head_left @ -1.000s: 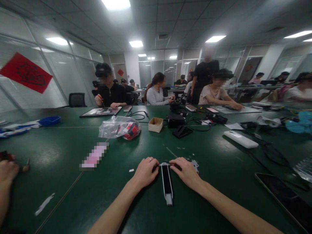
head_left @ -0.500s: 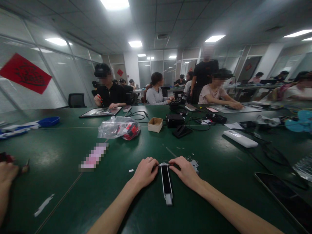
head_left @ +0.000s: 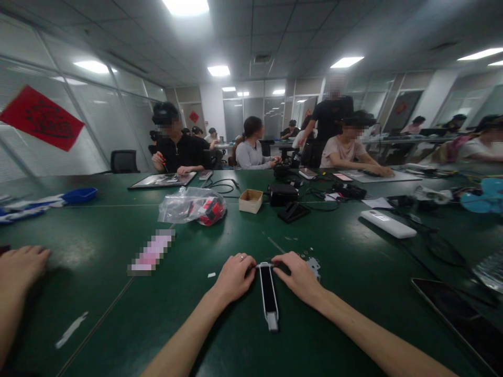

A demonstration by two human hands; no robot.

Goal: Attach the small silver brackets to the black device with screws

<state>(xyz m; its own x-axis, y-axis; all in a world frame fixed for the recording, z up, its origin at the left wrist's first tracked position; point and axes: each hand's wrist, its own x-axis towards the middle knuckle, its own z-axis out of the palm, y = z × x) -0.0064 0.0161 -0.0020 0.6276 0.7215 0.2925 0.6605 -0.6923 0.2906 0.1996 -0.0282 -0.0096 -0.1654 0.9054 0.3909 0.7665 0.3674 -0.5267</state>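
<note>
- co-worker's bare hand [head_left: 25, 266] at far l. edge has moved fwd & spread flatter vs. the earlier view; main work looks unmoved.
- slim white-framed device w/ black face [head_left: 269, 290] lies on green tabletop [head_left: 346, 251], btwn forearms, far end btwn both hands.
- left hand [head_left: 234, 276]: fingers curled, tips at device's far l. corner; firm grip or just touch, can't tell.
- right hand [head_left: 301, 276]: half-closed, thumb & index at far r. corner; grip can't tell either.
- progress: frame runs along the body, grey block [head_left: 272, 321] sits at near end; flat grey pieces [head_left: 314, 266] lie loose by right hand. corner detail too small to judge.
- room: green surface shows nearside of device; tan open box [head_left: 251, 204] well beyond, black-screened slab [head_left: 456, 324] well off r.
</note>
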